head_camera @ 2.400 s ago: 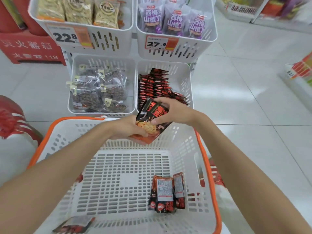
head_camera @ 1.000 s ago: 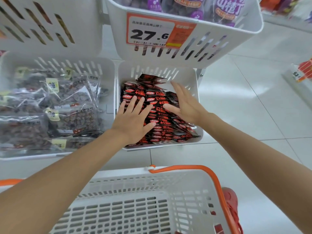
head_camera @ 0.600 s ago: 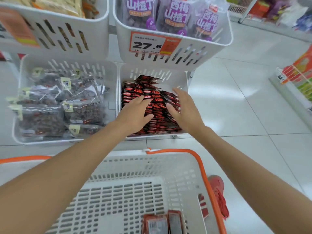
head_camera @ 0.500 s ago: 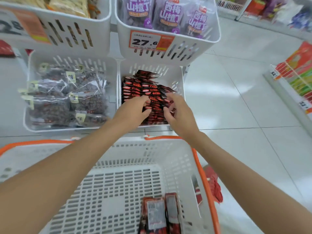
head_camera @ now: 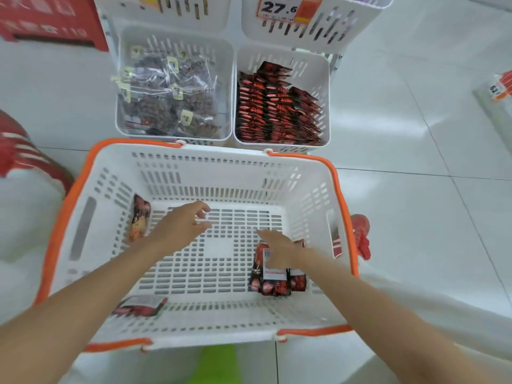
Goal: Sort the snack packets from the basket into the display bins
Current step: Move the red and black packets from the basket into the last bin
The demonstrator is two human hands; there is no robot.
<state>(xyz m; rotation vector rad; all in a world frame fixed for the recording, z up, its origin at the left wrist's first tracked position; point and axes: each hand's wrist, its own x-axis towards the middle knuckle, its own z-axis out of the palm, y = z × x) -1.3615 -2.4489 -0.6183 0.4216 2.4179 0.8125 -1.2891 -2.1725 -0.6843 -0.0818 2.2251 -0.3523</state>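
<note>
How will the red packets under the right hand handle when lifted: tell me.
Probably light and floppy: the red packets are thin flat film pouches. Glossy wrap may slip, so the right hand might need a pinch.

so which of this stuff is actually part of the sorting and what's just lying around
Part of the job:
basket; packet stack at the right hand; leaning packet on the left wall; flat packet by the near wall; left hand; bin of red packets.

Just there:
clear bags of dark snacks; 27.6 price tag; red box.
</note>
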